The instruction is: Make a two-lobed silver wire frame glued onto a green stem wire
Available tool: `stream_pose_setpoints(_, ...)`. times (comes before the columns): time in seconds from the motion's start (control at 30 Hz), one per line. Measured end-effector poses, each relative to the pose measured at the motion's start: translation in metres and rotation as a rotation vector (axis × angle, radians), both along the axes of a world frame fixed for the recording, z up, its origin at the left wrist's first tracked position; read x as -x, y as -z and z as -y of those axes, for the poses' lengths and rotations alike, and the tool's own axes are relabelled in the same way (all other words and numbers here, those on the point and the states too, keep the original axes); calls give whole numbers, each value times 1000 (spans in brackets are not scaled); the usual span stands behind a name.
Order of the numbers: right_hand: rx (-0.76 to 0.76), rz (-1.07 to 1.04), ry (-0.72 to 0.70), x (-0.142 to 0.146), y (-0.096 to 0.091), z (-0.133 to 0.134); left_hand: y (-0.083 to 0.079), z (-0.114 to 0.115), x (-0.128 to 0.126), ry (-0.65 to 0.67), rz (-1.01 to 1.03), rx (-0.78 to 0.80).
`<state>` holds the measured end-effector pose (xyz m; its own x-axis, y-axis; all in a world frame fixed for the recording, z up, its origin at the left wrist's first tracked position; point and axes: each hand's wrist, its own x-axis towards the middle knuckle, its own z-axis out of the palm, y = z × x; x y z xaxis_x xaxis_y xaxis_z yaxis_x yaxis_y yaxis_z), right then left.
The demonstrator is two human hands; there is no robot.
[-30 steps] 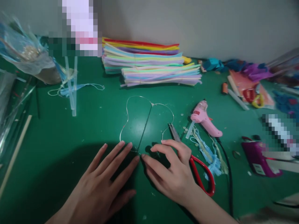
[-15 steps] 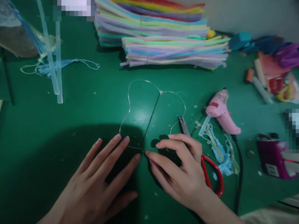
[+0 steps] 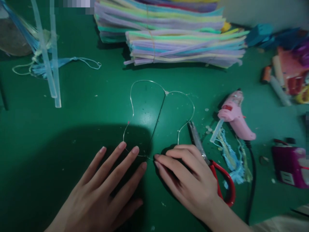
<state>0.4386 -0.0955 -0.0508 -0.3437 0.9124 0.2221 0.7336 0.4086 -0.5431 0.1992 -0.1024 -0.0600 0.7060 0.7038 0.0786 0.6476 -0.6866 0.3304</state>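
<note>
A thin bent wire outline (image 3: 193,109) with rounded lobes lies on the green table. A dark straight strand (image 3: 158,120) crosses it from the upper joint to the lower edge. My left hand (image 3: 103,183) rests with fingers spread, its middle fingertips on the wire's lower left. My right hand (image 3: 190,177) has thumb and index finger pinched on the wire at the bottom, the other fingers curled over its right side. Red-handled scissors (image 3: 231,190) lie partly under my right hand, their tip close to the wire.
Bundled pastel pipe cleaners (image 3: 188,48) lie at the back. To the right are a pink glue gun (image 3: 238,116) with its cord, blue-green tassels (image 3: 234,164) and a purple box-like object (image 3: 288,164). Clear glue sticks (image 3: 55,80) and a blue tassel (image 3: 60,62) are at left.
My right hand's fingers have curled in lower, and its pinch has shifted slightly right along the wire. My left hand stays spread on the wire. The camera view has shifted slightly.
</note>
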Motion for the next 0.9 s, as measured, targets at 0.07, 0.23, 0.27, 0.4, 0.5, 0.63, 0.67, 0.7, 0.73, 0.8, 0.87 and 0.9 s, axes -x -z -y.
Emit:
stream_pose_setpoints(0.07,0,-11,-3,1,0,-1,-2,2,-1,-4,47,-20)
stream_pose_setpoints(0.23,-12,-36,-30,2,-3,-4,-9,-2,0,-65,219,-66)
stream_pose_setpoints(0.27,-7,-37,-32,2,-3,-5,-9,-6,0,-57,210,-62)
stream_pose_setpoints(0.4,-4,-47,-28,3,-5,-5,-4,-22,-2,-63,183,-7)
stream_pose_setpoints(0.5,3,-48,-25,3,-5,-5,-3,-31,-8,-154,185,50)
stream_pose_setpoints(0.63,16,-45,-14,4,-4,-5,-6,-35,-17,-218,180,68)
stream_pose_setpoints(0.67,16,-45,-16,5,-4,-6,-6,-35,-18,-220,176,69)
stream_pose_setpoints(0.7,15,-46,-18,5,-4,-6,-6,-35,-18,-220,176,65)
stream_pose_setpoints(0.73,13,-49,-20,5,-4,-6,-6,-35,-18,-220,178,63)
stream_pose_setpoints(0.8,8,-53,-22,5,-4,-7,-5,-35,-18,-214,180,65)
stream_pose_setpoints(0.87,7,-51,-22,4,-4,-7,-5,-35,-18,-208,178,69)
stream_pose_setpoints(0.9,8,-51,-22,4,-4,-7,-5,-35,-17,-207,177,70)
